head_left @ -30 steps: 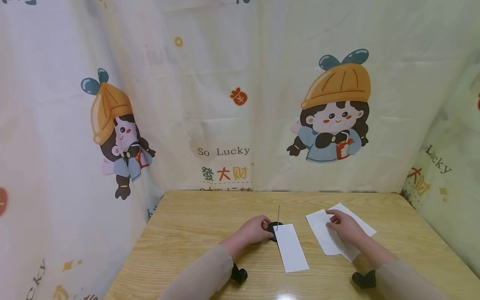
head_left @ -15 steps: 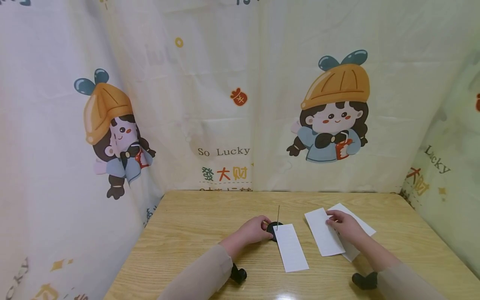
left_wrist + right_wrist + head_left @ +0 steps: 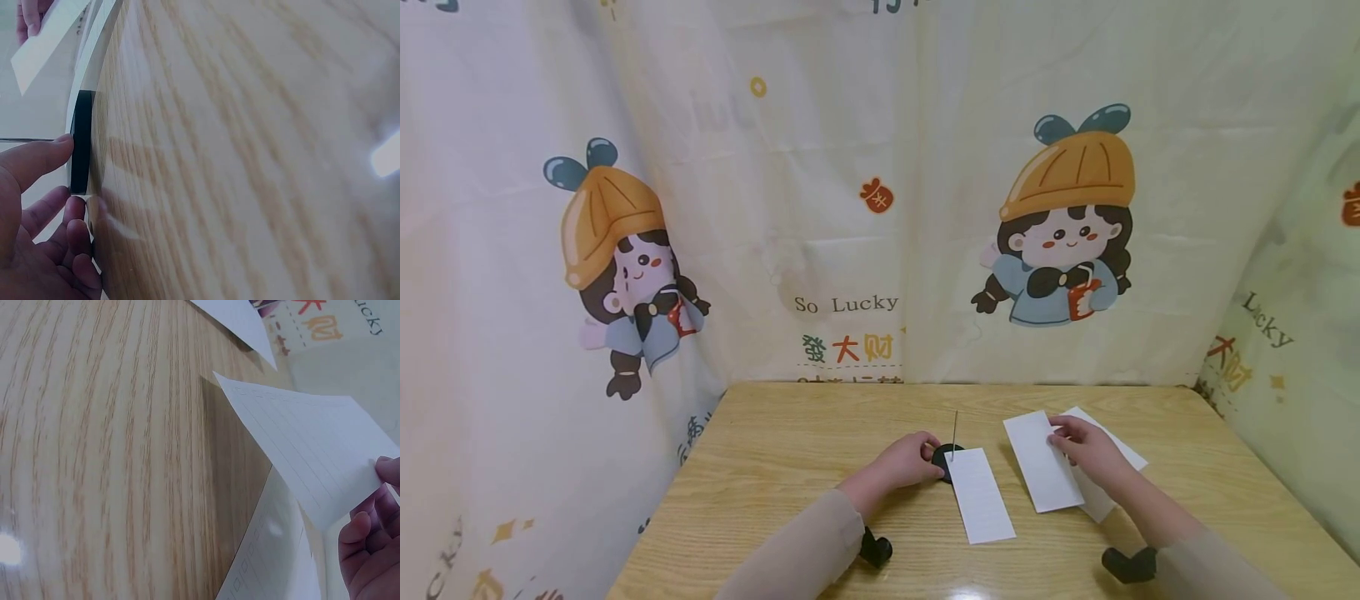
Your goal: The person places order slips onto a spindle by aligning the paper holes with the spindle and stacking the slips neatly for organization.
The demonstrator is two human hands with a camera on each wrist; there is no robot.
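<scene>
My left hand [image 3: 904,460] grips the edge of a round black base [image 3: 941,461]. From that base rises a thin upright metal rod, like a receipt spike [image 3: 955,429]. One white paper slip [image 3: 983,500] lies over the base, its upper left corner at the foot of the rod. My right hand [image 3: 1092,450] pinches another white slip [image 3: 1042,467] by its right edge. In the right wrist view, that lined slip [image 3: 300,437] is raised off the table and bent. More slips [image 3: 1097,500] lie beneath the right hand.
The wooden table [image 3: 805,425] meets a printed curtain [image 3: 940,250] at its back edge, with curtain on both sides too. Black camera mounts stick out below each wrist [image 3: 876,550]. Light glares off the table's front edge.
My right hand has drawn its slip slightly left and away from the other slips. The left hand stays on the black base.
</scene>
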